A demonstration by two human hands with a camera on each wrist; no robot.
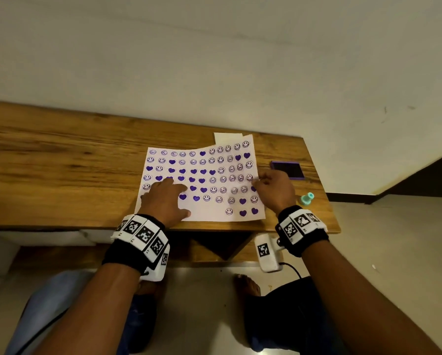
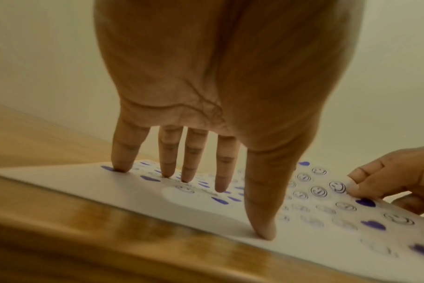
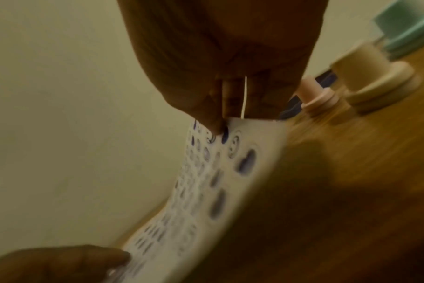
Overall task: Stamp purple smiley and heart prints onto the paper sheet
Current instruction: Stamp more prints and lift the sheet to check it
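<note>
A white paper sheet [image 1: 209,207] with rows of purple smiley and heart prints lies on the wooden table [image 1: 61,162]. My left hand [image 1: 166,198] presses on the sheet's near left part with straight, spread fingers [image 2: 220,172]. At the sheet's right edge my right hand [image 1: 263,184] pinches the paper between thumb and fingers, and that edge is lifted and curved off the table [image 3: 254,137]. A teal stamp [image 1: 306,199] stands on the table right of my right wrist. Neither hand holds a stamp.
A purple ink pad [image 1: 288,169] lies open beyond my right hand. In the right wrist view a cream stamp [image 3: 373,76] and a pink stamp [image 3: 317,95] stand by the teal one [image 3: 404,28]. Another white sheet [image 1: 227,137] shows behind the far edge. The wall is close behind.
</note>
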